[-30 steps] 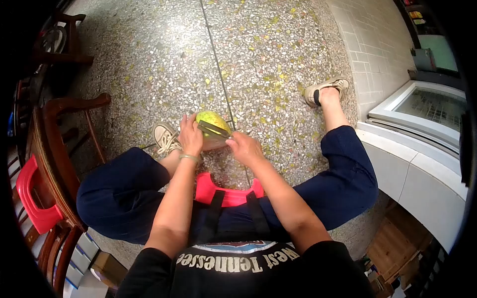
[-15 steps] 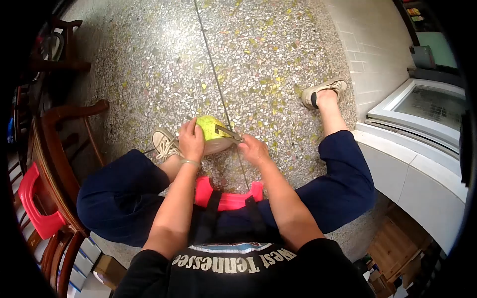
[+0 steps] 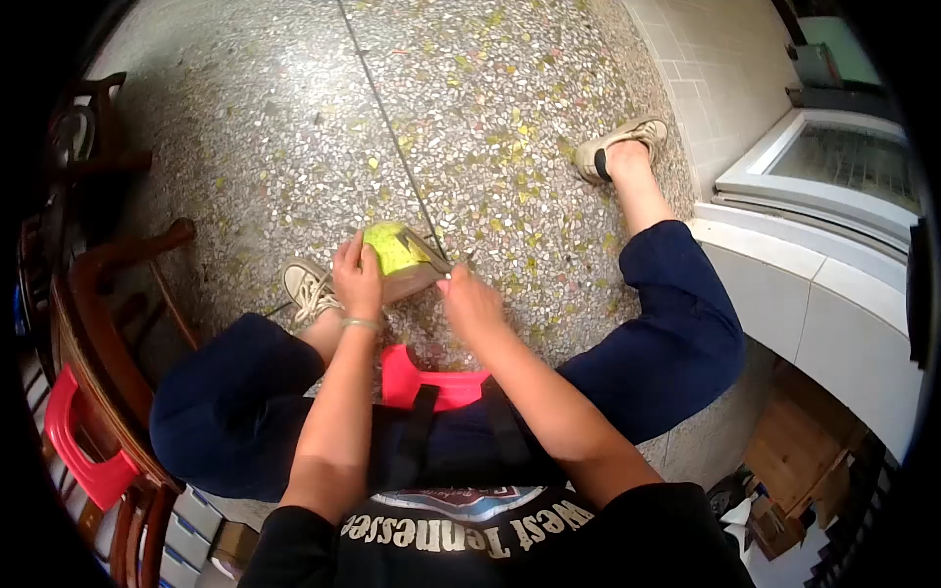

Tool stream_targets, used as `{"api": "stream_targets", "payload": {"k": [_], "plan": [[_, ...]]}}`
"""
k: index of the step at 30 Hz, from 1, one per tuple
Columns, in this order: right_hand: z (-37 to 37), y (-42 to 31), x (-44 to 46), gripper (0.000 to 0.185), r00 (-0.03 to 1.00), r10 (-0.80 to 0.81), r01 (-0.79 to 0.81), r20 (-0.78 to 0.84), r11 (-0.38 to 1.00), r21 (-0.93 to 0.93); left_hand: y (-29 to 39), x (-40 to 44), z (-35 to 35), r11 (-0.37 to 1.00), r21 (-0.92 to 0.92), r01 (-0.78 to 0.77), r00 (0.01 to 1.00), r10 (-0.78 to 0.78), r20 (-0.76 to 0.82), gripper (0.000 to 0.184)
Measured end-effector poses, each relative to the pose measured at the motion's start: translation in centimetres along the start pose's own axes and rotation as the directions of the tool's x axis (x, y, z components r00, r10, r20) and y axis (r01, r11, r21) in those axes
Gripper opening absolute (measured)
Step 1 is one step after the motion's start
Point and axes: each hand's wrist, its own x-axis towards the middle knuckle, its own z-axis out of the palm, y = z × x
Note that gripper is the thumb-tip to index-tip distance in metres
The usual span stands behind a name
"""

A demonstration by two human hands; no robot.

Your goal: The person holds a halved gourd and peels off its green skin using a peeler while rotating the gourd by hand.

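A rounded yellow-green fruit (image 3: 390, 251) sits low between my legs, just above the floor. My left hand (image 3: 357, 278) is wrapped against its left side, thumb near the top. A metal tool that looks like a peeler (image 3: 427, 255) lies slanted across the fruit's right side. Its handle end is gripped in my right hand (image 3: 474, 306), whose fingers are closed. Under the fruit is a pale brownish part (image 3: 410, 285); whether it is a bowl or the fruit's own underside, I cannot tell.
A pink plastic stool (image 3: 446, 389) shows beneath me. My shoes rest on the speckled terrazzo floor (image 3: 284, 147) at either side. Wooden chairs (image 3: 108, 284) stand on the left, one by a red plastic piece (image 3: 83, 446). A white-framed window (image 3: 833, 171) and ledge (image 3: 784, 260) are on the right.
The view has shifted, so the floor and fruit appear further left. The tool has tilted more steeply, and my right hand has come closer to my left hand.
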Motion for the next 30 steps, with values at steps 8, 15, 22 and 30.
{"api": "stream_targets", "payload": {"k": [8,15,22,30], "plan": [[-3.3,-1.8,2.6,0.036,0.992,0.006,-0.023,0.126,0.991,0.131,0.8,1.0,0.8,0.985,0.037,0.168,0.985,-0.169,0.027,0.037],[-1.0,-1.1,-0.1,0.031,0.989,0.112,-0.120,0.099,0.989,0.083,0.2,0.1,0.7,0.994,0.046,0.097,0.995,-0.096,-0.034,0.032],[-2.3,-1.9,2.5,0.032,0.988,0.110,-0.132,0.108,0.967,0.218,1.0,0.9,1.0,0.986,0.108,0.131,0.991,-0.130,-0.020,0.034],[-0.8,-1.3,2.0,0.034,0.988,0.101,-0.119,0.116,0.981,0.154,0.6,0.4,0.1,1.000,0.006,0.018,1.000,-0.018,-0.004,0.033]]}}
